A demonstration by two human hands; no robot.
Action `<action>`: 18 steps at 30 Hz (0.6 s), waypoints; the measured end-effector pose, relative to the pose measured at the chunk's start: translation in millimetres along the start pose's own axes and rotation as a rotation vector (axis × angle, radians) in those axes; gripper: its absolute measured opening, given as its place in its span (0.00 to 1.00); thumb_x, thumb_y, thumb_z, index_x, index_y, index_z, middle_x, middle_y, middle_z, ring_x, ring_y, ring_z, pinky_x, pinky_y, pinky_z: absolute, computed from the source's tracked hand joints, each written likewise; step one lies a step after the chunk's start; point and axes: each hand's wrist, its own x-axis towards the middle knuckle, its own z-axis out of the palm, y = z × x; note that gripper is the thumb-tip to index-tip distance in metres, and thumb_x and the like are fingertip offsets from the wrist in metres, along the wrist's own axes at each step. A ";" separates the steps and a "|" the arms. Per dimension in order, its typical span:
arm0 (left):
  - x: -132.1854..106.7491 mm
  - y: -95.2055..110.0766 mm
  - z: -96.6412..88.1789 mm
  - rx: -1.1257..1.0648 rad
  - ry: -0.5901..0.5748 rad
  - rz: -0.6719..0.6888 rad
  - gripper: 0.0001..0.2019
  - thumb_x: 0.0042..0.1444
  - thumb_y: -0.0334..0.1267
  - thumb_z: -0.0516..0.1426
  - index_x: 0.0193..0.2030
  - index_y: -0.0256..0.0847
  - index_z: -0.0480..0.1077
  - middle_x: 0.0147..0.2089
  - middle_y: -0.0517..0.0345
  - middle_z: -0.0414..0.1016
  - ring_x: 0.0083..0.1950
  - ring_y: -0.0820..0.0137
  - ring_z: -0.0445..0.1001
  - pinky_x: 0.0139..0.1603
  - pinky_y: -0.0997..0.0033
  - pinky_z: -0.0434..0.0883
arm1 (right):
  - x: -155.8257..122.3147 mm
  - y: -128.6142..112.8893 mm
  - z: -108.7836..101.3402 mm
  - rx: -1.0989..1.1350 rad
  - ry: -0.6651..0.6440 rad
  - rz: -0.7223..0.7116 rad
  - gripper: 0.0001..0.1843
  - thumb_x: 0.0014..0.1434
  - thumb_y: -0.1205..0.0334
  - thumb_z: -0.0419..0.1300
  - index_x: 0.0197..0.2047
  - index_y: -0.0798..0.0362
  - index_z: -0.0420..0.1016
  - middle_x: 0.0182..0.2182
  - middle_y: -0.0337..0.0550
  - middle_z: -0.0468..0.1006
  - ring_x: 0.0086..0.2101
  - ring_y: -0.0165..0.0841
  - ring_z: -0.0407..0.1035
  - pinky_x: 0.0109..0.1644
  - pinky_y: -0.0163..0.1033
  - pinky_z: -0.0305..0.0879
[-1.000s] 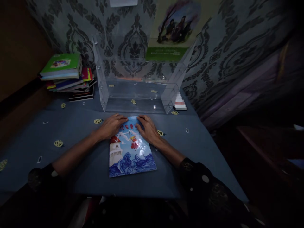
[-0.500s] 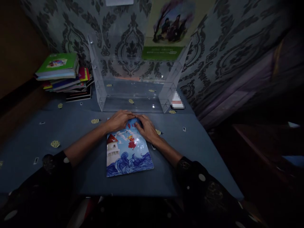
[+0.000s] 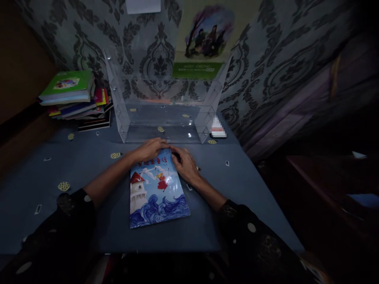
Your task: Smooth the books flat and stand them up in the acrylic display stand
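Note:
A storybook (image 3: 156,193) lies face up on the blue tablecloth, tilted slightly. Its blue cover shows a red-roofed white tower, white birds, a figure in red and dark blue waves, with red Chinese characters near the top. My left hand (image 3: 151,150) rests along the book's top edge, its fingers stretched out flat towards the right. At the top right corner is my right hand (image 3: 186,165), fingers extended and thumb apart, beside the book's edge. The fingertips of both hands nearly meet above the corner. Whether the fingertips press on the book is hard to see.
Just beyond my hands stands a clear acrylic rack (image 3: 161,136), with a green-edged picture book (image 3: 195,70) upright at its top. A stack of books (image 3: 75,100) sits at the back left. A partly pixelated white object (image 3: 218,128) is right of the rack. Patterned wallpaper rises behind.
My right hand's thumb has shifted off the cover to the book's right edge. My left hand has drawn back from the cover, uncovering more of the title. The camera view has shifted slightly.

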 end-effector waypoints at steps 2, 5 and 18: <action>-0.1 -4.6 2.1 -0.056 0.024 0.003 0.27 0.55 0.19 0.48 0.57 0.44 0.73 0.54 0.55 0.76 0.57 0.66 0.72 0.63 0.61 0.64 | 0.1 -0.1 -0.3 0.014 -0.003 0.006 0.22 0.61 0.66 0.52 0.58 0.54 0.73 0.48 0.50 0.81 0.49 0.44 0.71 0.57 0.53 0.68; -0.4 -10.5 5.2 -0.122 0.066 0.006 0.26 0.55 0.20 0.48 0.56 0.42 0.74 0.54 0.53 0.76 0.57 0.66 0.72 0.62 0.62 0.66 | 0.6 0.6 -0.5 0.042 -0.008 0.009 0.24 0.60 0.67 0.53 0.59 0.52 0.72 0.48 0.49 0.81 0.50 0.43 0.72 0.58 0.52 0.68; -0.3 -21.7 12.9 -0.206 0.121 0.064 0.24 0.55 0.21 0.49 0.52 0.45 0.76 0.51 0.55 0.78 0.55 0.67 0.74 0.59 0.62 0.68 | 2.7 0.2 0.1 0.096 -0.070 0.026 0.24 0.62 0.65 0.53 0.60 0.51 0.72 0.51 0.49 0.79 0.52 0.43 0.72 0.59 0.53 0.67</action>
